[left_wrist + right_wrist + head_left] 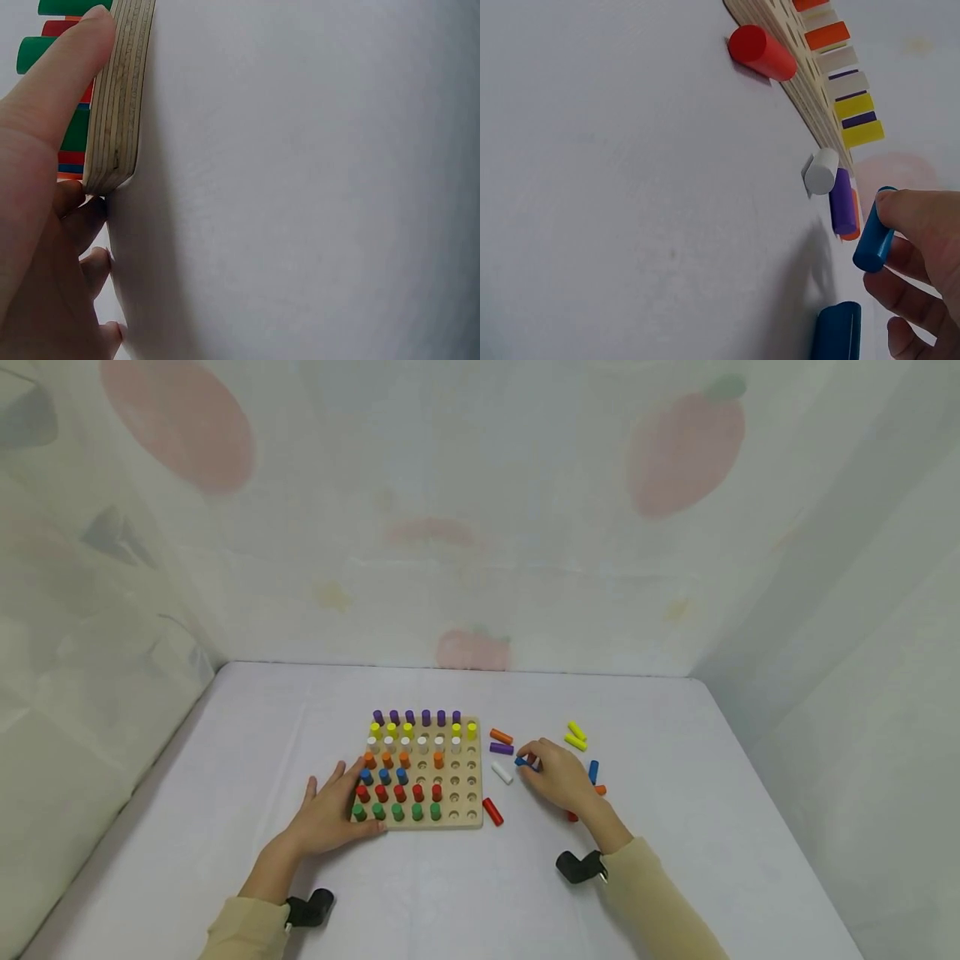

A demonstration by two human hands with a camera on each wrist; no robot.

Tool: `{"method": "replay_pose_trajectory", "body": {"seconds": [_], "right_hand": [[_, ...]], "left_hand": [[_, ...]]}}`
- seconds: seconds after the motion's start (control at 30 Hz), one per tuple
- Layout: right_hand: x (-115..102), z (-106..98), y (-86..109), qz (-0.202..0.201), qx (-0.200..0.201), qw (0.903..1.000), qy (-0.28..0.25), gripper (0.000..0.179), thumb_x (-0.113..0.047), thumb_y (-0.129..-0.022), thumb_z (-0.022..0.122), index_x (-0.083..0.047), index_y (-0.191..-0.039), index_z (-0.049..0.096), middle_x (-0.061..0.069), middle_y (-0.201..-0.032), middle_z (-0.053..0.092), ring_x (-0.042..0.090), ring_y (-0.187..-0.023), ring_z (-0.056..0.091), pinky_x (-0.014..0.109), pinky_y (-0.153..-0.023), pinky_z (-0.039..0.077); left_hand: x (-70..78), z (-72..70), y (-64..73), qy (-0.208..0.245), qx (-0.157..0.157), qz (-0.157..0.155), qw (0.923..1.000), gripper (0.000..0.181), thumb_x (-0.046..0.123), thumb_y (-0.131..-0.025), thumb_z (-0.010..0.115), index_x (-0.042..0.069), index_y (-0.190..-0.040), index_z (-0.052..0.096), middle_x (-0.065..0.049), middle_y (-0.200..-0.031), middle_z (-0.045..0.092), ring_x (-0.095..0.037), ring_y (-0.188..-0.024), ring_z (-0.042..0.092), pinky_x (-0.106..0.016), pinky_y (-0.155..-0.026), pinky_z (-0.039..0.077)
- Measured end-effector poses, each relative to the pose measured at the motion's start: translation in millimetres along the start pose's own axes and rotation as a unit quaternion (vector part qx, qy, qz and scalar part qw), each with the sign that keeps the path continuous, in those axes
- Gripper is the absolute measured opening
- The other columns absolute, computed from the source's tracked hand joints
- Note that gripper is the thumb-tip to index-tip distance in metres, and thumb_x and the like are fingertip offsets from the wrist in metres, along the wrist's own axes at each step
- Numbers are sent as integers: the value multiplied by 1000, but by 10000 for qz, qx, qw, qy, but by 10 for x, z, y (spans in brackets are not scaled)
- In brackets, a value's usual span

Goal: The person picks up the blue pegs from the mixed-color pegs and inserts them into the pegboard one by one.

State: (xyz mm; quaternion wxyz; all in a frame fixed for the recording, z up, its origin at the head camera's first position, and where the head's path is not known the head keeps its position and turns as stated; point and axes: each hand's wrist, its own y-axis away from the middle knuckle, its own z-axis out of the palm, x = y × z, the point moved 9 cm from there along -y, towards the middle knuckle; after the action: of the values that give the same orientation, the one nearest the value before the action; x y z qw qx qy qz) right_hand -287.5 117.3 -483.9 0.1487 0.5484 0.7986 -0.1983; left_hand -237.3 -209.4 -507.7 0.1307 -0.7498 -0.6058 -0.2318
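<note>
A wooden pegboard (pixel 462 806) bears rows of coloured pegs: purple, yellow, white, orange, blue, red and green from back to front. My left hand (pixel 327 814) is at its near left corner, fingers spread. The thumb (pixel 64 82) lies along the front edge, in the left wrist view, and the index finger touches the left side. Right of the board, my right hand (pixel 557 774) pinches a blue peg (pixel 874 232) between thumb and fingers, tilted over the table. A white peg (pixel 502 772) and a purple peg (pixel 502 748) lie between that hand and the board.
An orange peg (pixel 501 736) lies beside the board's right side, and a red peg (pixel 492 812) near its front right. Two yellow pegs (pixel 576 742) lie behind my right hand. Another blue peg (pixel 593 772) and an orange one (pixel 600 790) are to its right.
</note>
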Motion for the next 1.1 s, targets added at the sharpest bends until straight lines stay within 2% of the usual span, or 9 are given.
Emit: {"method": "replay_pose_trajectory", "body": {"seconds": [0.37,0.63,0.9,1.1], "right_hand": [[-159,-60,-55,-358,359,9985,-218,23,-20,-83,68,-16,-104,64,-5,-90,62,6,-75,56,18,-65,49],[-271,9,-93,-390,332,9980,-361,21,-19,-84,67,-14,-104,63,-5,-90,63,7,-76,56,18,-67,49],[-410,3,-119,-559,471,9953,-638,22,-17,-83,68,-12,-104,61,-3,-93,64,6,-78,57,19,-68,51],[-497,31,-133,-638,467,9934,-829,26,-16,-85,66,-12,-110,60,-3,-96,65,7,-79,58,21,-69,51]], "left_hand": [[-8,9,-13,16,25,16,10000,114,63,-61,73,7,-146,22,-20,-146,33,-43,-138,14,-68,-103,-2],[-8,8,-12,6,34,27,10000,114,62,-61,74,6,-146,23,-20,-145,33,-43,-137,14,-69,-102,-2],[-17,15,-11,-8,29,28,10000,114,62,-62,74,5,-146,23,-19,-146,33,-43,-138,14,-69,-102,-2],[-23,18,-14,-22,44,12,10000,113,63,-61,73,6,-146,23,-19,-146,33,-42,-138,14,-69,-102,-2]]}}
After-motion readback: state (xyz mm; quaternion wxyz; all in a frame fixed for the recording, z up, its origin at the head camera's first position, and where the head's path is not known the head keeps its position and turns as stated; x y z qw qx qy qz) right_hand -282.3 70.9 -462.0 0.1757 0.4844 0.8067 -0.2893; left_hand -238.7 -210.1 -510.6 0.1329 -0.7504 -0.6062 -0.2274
